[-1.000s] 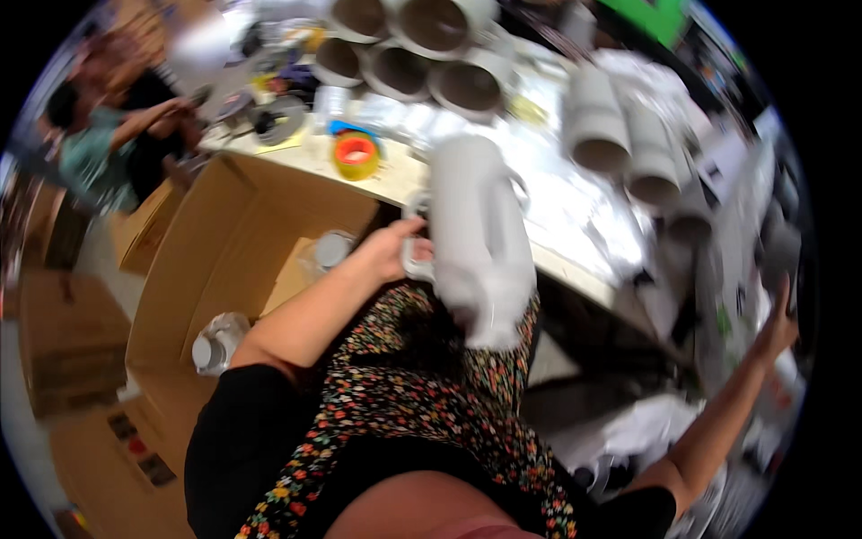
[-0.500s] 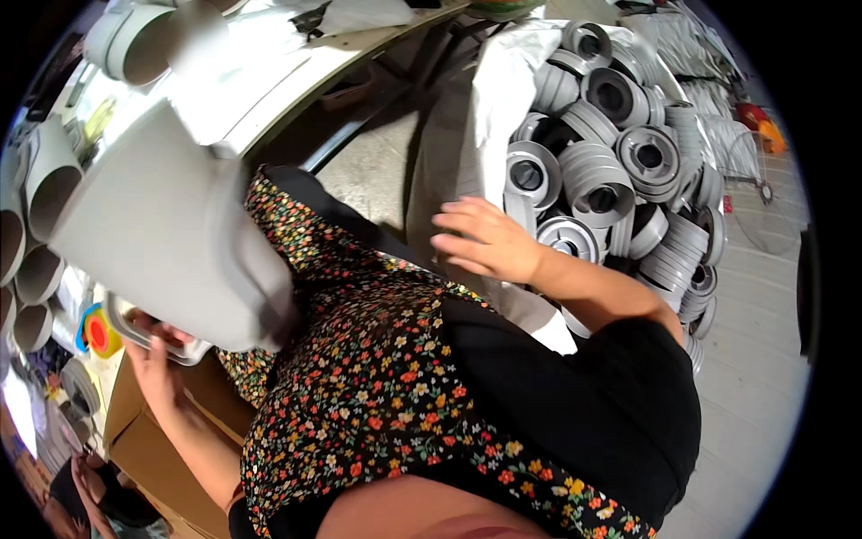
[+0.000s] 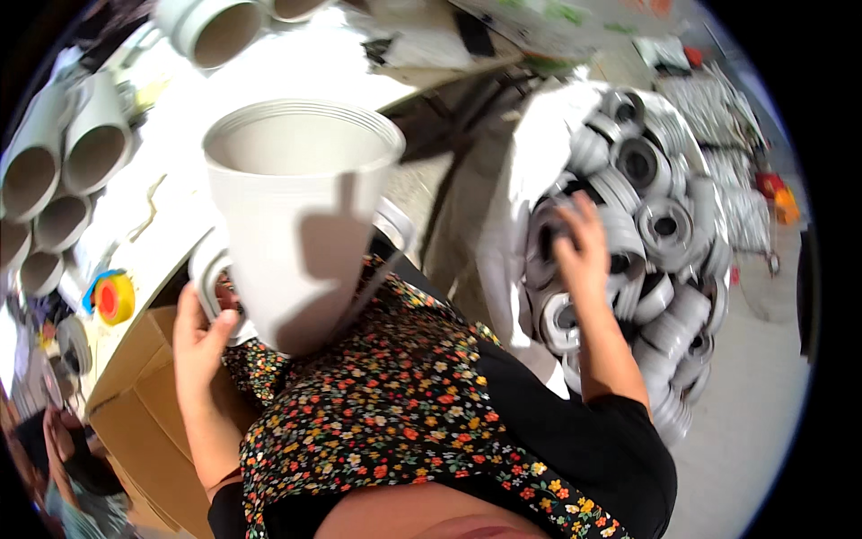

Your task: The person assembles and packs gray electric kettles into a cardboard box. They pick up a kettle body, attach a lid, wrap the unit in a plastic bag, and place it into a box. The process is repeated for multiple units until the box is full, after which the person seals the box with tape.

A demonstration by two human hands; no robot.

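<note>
A tall, light grey tapered plastic tub (image 3: 278, 207) stands upright before my body, its wide ribbed mouth facing up. At its left side, my left hand (image 3: 199, 337) is closed on a pale grey loop-shaped part (image 3: 208, 269); whether this part is joined to the tub is unclear. On the right, my right hand (image 3: 585, 247) reaches over a heap of round grey plastic parts (image 3: 664, 220) with dark centres. Its fingers are stretched and apart, with the tips at a ring-shaped grey part (image 3: 546, 235). A white sack (image 3: 530, 135) holds the heap.
Several grey tubs (image 3: 94, 148) lie on the white table (image 3: 171, 211) at left. A yellow tape roll (image 3: 115, 298) sits near its edge, above an open cardboard box (image 3: 148, 395). Another person (image 3: 63, 449) is at lower left. Wrapped silvery bundles (image 3: 741, 211) lie at far right.
The tub has swung from tilted at the left to upright nearer the middle. My left hand has shifted slightly right. My right hand has moved from the sack's near edge onto the heap.
</note>
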